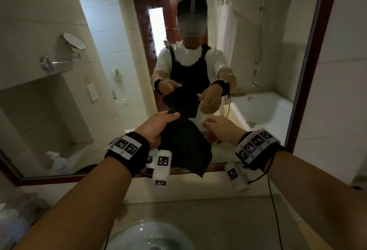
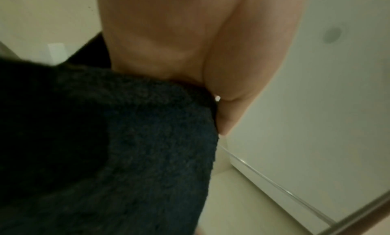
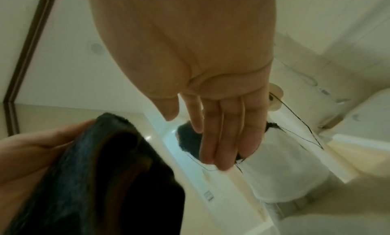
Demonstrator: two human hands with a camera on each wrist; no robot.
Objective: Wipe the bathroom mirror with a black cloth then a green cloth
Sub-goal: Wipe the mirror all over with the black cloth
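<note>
My left hand (image 1: 158,128) grips a black cloth (image 1: 186,146) and holds it up close to the lower part of the wood-framed bathroom mirror (image 1: 258,61). The cloth hangs down from the fingers in folds. In the left wrist view the fuzzy black cloth (image 2: 126,146) fills the lower left, under the palm of the left hand (image 2: 211,68). My right hand (image 1: 220,128) hovers just right of the cloth with fingers straight and holds nothing. The right wrist view shows those straight fingers (image 3: 223,135) before the glass and the black cloth (image 3: 118,171) at lower left. No green cloth is in view.
A round basin (image 1: 151,235) sits in the counter (image 1: 228,220) below my arms. A round shaving mirror (image 1: 74,44) on an arm projects from the left wall. A cable (image 1: 275,210) hangs from my right wrist. A person, a bathtub and a shower show as reflections.
</note>
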